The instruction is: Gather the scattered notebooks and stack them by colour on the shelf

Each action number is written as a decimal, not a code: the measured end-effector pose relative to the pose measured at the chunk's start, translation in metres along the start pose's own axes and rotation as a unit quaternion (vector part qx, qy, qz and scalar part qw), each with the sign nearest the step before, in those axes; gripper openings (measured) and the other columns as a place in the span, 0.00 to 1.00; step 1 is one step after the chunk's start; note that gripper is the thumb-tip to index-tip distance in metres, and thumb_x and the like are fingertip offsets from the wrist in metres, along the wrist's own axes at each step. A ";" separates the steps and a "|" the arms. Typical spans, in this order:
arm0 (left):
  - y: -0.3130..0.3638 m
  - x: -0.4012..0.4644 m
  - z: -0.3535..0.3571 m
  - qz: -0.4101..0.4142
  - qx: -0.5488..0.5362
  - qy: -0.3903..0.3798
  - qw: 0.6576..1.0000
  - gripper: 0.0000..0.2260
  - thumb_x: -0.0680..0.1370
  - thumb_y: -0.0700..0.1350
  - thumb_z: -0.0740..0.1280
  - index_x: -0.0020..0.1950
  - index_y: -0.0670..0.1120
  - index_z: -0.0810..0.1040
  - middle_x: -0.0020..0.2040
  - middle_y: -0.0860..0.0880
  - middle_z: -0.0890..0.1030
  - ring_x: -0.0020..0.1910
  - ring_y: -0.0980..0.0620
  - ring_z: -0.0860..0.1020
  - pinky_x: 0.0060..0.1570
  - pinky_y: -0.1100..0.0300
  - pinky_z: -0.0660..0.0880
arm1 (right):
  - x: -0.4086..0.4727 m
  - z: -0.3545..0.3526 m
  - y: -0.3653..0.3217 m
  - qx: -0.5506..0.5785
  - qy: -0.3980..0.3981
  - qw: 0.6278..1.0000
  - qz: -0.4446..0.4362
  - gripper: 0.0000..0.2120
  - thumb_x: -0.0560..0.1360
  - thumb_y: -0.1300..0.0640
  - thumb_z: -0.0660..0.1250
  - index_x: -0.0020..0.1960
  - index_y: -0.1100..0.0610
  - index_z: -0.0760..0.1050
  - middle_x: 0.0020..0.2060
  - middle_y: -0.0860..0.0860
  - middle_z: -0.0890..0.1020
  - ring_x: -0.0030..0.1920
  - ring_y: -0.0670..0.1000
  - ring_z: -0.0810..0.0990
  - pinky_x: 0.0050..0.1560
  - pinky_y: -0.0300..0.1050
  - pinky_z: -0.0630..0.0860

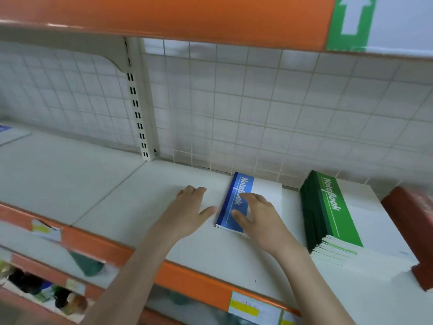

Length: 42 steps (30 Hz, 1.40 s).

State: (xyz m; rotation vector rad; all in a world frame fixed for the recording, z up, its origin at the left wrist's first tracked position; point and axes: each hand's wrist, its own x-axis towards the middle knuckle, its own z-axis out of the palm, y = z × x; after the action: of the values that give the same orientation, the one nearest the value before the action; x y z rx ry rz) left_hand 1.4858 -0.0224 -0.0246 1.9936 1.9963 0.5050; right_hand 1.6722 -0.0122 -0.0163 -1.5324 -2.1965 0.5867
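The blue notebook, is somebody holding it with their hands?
Not gripped. The right hand rests flat on the thin blue-and-white notebook's cover; the left hand lies open on the white shelf beside it.

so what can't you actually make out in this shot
All in the head view:
- red stack: cut off by the right edge and blurred, so no cover text.
- blue notebooks: the right hand covers part of the cover; the count is unclear.
- thing at the far left: cut off by the edge.
- lower shelf items: blurred, unidentifiable.
- price label: print too small.
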 end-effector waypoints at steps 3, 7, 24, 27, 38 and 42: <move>-0.004 -0.021 -0.009 -0.035 0.005 0.031 0.999 0.26 0.79 0.57 0.59 0.74 0.46 0.61 0.69 0.46 0.67 0.69 0.48 0.64 0.65 0.50 0.67 | -0.001 0.002 -0.007 0.020 -0.013 0.998 -0.051 0.25 0.78 0.51 0.64 0.72 0.54 0.64 0.67 0.52 0.70 0.66 0.53 0.68 0.58 0.35 0.62; -0.018 -0.058 -0.021 -0.086 0.016 0.071 0.994 0.25 0.80 0.55 0.59 0.74 0.46 0.62 0.69 0.46 0.67 0.67 0.47 0.66 0.65 0.51 0.68 | -0.004 0.013 -0.026 0.040 -0.025 0.990 -0.130 0.24 0.77 0.53 0.65 0.71 0.54 0.66 0.68 0.51 0.70 0.68 0.50 0.67 0.56 0.27 0.57; -0.170 -0.285 -0.085 -0.375 0.072 0.217 0.898 0.19 0.79 0.50 0.62 0.68 0.45 0.69 0.61 0.45 0.73 0.58 0.44 0.74 0.52 0.51 0.74 | -0.045 0.171 -0.263 0.112 -0.219 0.883 -0.399 0.19 0.79 0.56 0.63 0.69 0.53 0.68 0.64 0.50 0.73 0.64 0.48 0.70 0.58 0.34 0.63; -0.208 -0.326 -0.095 -0.417 0.066 0.195 0.885 0.21 0.79 0.50 0.61 0.71 0.45 0.66 0.64 0.44 0.71 0.60 0.43 0.73 0.56 0.55 0.71 | -0.061 0.204 -0.314 0.131 -0.252 0.860 -0.423 0.19 0.78 0.55 0.63 0.68 0.52 0.69 0.63 0.50 0.74 0.61 0.47 0.71 0.52 0.29 0.62; -0.315 -0.437 -0.132 -0.523 0.036 0.213 0.825 0.20 0.80 0.49 0.61 0.71 0.44 0.66 0.64 0.42 0.72 0.63 0.43 0.71 0.60 0.56 0.67 | -0.089 0.311 -0.425 0.104 -0.338 0.823 -0.446 0.20 0.78 0.55 0.63 0.70 0.53 0.68 0.63 0.51 0.74 0.62 0.50 0.73 0.61 0.41 0.69; -0.352 -0.454 -0.138 -0.536 0.017 0.219 0.815 0.20 0.80 0.50 0.61 0.70 0.44 0.66 0.64 0.44 0.72 0.63 0.45 0.71 0.60 0.56 0.68 | -0.083 0.344 -0.453 0.088 -0.356 0.820 -0.440 0.21 0.79 0.54 0.63 0.70 0.51 0.67 0.64 0.50 0.73 0.62 0.49 0.73 0.61 0.42 0.69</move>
State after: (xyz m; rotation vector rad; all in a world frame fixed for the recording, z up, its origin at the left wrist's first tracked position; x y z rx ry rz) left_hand 1.1144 -0.4794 -0.0751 0.4766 2.9518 0.6345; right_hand 1.1606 -0.2707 -0.0623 -0.0362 -2.8996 1.0781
